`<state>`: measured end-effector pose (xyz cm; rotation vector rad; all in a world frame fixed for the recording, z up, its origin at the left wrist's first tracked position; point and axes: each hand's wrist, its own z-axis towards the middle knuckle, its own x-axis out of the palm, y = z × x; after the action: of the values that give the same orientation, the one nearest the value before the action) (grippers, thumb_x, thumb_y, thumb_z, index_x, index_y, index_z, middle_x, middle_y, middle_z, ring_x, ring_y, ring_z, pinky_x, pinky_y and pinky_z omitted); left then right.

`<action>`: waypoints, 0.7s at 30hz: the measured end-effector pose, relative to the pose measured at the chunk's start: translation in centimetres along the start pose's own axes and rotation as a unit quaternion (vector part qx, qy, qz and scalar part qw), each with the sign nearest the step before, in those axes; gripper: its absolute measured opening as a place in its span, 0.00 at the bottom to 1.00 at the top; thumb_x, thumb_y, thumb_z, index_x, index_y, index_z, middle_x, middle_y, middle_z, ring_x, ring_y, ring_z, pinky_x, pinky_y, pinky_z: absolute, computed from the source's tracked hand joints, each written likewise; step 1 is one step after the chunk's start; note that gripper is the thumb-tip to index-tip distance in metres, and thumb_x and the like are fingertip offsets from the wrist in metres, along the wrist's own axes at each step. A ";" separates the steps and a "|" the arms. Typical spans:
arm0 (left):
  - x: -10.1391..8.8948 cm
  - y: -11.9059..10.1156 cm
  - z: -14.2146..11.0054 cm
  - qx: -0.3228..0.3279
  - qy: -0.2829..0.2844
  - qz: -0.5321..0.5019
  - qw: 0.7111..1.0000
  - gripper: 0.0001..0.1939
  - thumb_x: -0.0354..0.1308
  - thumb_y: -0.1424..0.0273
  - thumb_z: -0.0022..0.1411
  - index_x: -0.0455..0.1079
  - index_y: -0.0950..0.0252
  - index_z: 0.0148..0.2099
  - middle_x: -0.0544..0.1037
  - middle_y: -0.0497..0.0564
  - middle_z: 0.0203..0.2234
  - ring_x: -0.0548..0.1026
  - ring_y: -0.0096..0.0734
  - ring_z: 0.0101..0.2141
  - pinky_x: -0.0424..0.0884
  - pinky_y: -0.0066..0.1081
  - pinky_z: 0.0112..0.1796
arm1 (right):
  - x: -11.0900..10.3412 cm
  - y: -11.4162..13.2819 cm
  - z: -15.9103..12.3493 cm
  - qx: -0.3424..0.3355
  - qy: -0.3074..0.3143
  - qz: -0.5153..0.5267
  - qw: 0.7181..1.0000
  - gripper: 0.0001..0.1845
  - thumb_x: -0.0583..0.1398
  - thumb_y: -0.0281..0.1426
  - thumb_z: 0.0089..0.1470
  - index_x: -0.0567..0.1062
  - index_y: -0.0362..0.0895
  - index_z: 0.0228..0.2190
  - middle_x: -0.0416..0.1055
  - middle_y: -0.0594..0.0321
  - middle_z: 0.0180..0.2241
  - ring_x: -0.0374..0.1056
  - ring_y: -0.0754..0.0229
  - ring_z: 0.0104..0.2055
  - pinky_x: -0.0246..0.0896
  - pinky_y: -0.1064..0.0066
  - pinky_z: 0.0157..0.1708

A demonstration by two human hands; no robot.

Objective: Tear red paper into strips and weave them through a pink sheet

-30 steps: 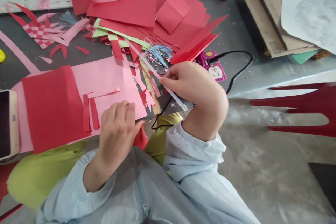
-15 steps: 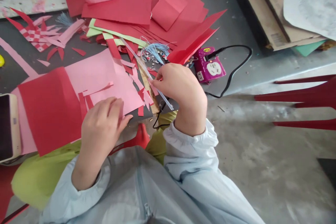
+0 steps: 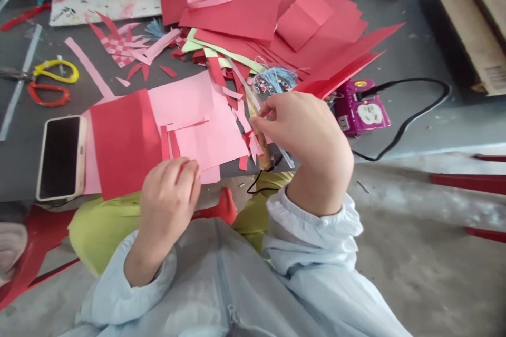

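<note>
My right hand [image 3: 306, 134] is closed in a pinch on a thin clear stick [image 3: 272, 134] that slants up toward the paper pile. My left hand [image 3: 171, 197] is curled at the table's near edge, fingertips pressed on the lower edge of a pink paper sheet [image 3: 197, 121]. A red sheet [image 3: 125, 142] lies over the pink one at its left. Two short red strips [image 3: 169, 143] and a pink strip [image 3: 185, 124] lie on the pink sheet. A wooden ruler [image 3: 259, 134] lies under my right hand.
A phone [image 3: 61, 157] lies at the left. Scissors with yellow and red handles [image 3: 47, 80] sit further left. A heap of red paper [image 3: 276, 16] fills the back. A purple power socket [image 3: 361, 110] with a black cable [image 3: 415, 113] is to the right. A woven red-pink piece [image 3: 118, 45] lies behind.
The view has shifted, so the phone and scissors show fully. My left hand drew back to the pink sheet's lower edge. My right hand keeps its pinch on the stick.
</note>
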<state>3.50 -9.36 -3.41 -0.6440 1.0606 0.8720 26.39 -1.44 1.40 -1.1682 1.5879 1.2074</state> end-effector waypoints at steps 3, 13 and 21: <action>-0.6 1.8 -1.5 -0.050 -0.010 0.040 0.998 0.08 0.58 0.73 0.68 0.75 0.68 0.48 0.81 0.59 0.40 0.78 0.45 0.40 0.73 0.42 0.41 | 0.6 1.9 -0.1 -0.064 -0.006 0.017 0.998 0.10 0.58 0.30 0.59 0.80 0.44 0.37 0.79 0.55 0.34 0.71 0.52 0.39 0.54 0.65 0.35; -0.9 4.3 -5.5 -0.099 -0.017 0.024 0.995 0.15 0.59 0.72 0.68 0.73 0.66 0.55 0.81 0.62 0.47 0.79 0.52 0.48 0.75 0.47 0.48 | 4.5 7.4 1.2 -0.163 -0.034 -0.014 0.986 0.18 0.55 0.33 0.65 0.78 0.45 0.52 0.82 0.51 0.44 0.75 0.49 0.43 0.56 0.65 0.34; 0.1 5.7 -7.2 -0.081 0.034 0.011 0.996 0.28 0.54 0.60 0.73 0.63 0.72 0.68 0.74 0.70 0.61 0.73 0.58 0.61 0.72 0.52 0.57 | 5.2 7.7 1.8 -0.130 -0.002 -0.072 0.989 0.16 0.54 0.28 0.64 0.80 0.41 0.45 0.81 0.49 0.43 0.77 0.46 0.44 0.55 0.65 0.32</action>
<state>-4.72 -12.12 -6.37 -0.8050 1.0663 0.9672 17.77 0.23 -2.13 -1.4189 1.3443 1.3470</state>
